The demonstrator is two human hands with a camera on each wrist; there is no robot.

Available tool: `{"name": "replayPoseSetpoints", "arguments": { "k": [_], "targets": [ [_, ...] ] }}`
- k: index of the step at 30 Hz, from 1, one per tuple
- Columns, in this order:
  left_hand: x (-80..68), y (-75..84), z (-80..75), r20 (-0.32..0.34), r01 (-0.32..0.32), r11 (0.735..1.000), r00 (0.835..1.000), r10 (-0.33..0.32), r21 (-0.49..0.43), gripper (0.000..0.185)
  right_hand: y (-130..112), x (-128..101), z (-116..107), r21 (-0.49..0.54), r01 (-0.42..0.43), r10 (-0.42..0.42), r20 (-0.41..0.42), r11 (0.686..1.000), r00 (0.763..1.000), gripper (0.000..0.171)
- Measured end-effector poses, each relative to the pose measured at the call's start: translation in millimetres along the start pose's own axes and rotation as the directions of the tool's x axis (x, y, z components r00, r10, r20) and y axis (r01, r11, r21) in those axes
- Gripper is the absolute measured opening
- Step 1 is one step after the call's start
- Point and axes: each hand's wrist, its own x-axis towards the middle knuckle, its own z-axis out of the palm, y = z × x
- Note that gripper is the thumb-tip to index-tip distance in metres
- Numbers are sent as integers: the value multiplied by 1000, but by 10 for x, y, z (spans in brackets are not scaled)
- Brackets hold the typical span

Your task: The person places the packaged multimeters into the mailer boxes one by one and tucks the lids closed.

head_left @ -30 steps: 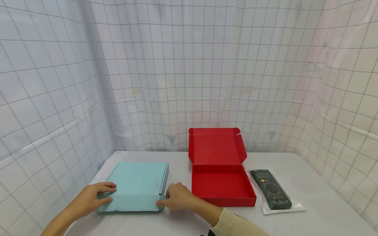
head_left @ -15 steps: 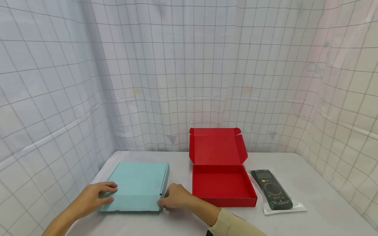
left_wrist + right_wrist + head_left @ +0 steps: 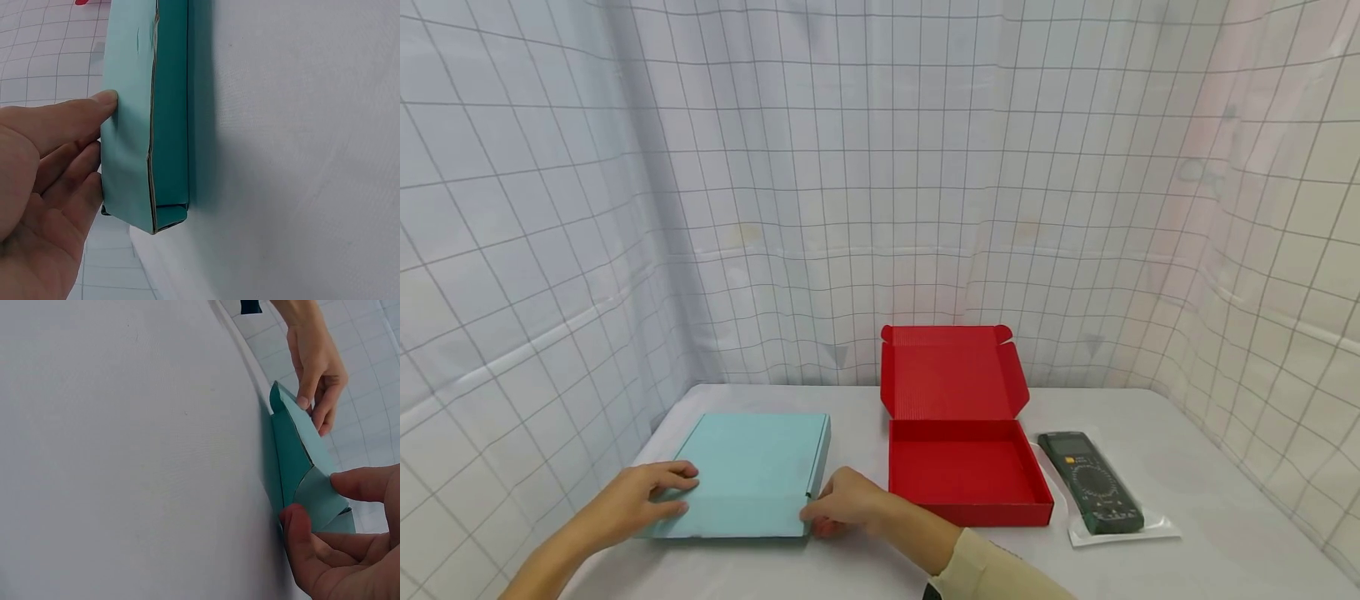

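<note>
The blue box [image 3: 752,467] sits on the surface [image 3: 865,567], left of the red box [image 3: 985,515] — left hand [image 3: 640,496] resting on its left edge, fingers loosely apart; right hand [image 3: 847,502] apparently pinching its near right corner.

The blue box [image 3: 748,458] is looking like smooth, dull card. The red box [image 3: 970,515] is looking like card too, its lid [image 3: 951,375] showing fine ridges. Shiny plastic [image 3: 1157,527] is showing by the meter [image 3: 1093,487]. The white tablecloth [image 3: 1210,475] is looking dull.
</note>
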Motion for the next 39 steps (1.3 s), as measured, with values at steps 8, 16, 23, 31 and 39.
{"name": "replayPoseSetpoints", "arguments": {
  "k": [8, 16, 23, 31, 39],
  "targets": [
    [6, 17, -23, 27, 33, 999, 999, -32, -26, 35, -10, -7, 3, 114, -58, 55, 36, 992, 998, 17],
    [-3, 8, -38, 59, 50, 998, 997, -47, -45, 35, 13, -12, 26, 209, -69, 58, 61, 975, 996, 14],
    [19, 30, -61, 66, 59, 998, 996, -57, -25, 34, 20, -9, 22, 276, -76, 58, 71, 958, 996, 12],
    [19, 10, -71, 67, 40, 998, 997, -36, -56, 34, 4, -16, 18, 331, -92, 59, 110, 939, 992, 11],
    [26, -12, -68, 70, 37, 998, 997, -33, -53, 35, -15, 1, 3, 258, -74, 45, 115, 963, 992, 9]
  ]
}}
